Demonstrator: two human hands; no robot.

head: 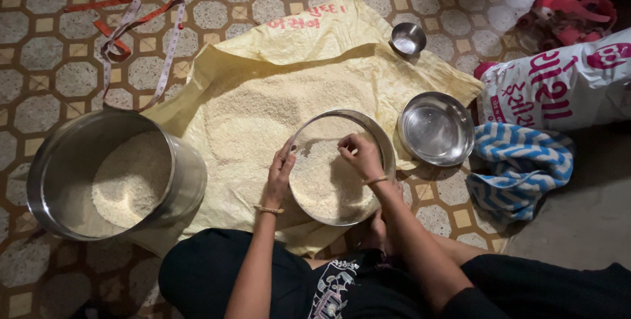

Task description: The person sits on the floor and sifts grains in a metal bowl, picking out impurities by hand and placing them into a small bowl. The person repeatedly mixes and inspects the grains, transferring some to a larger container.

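A round steel sieve tray (381,136) full of white rice grains sits in front of me on a yellow sack cloth (342,56). My left hand (281,169) grips the tray's left rim. Over the grains inside the tray, my right hand (359,155) has its fingertips pinched together; whether a grain is held is too small to tell. More rice lies spread across the cloth behind the tray.
A large steel pot (66,161) partly filled with rice stands at left. An empty steel plate (437,128) and a small steel bowl (407,38) lie at right. A measuring tape (131,36), a white sack (559,89) and a blue striped cloth (526,161) rest on the tiled floor.
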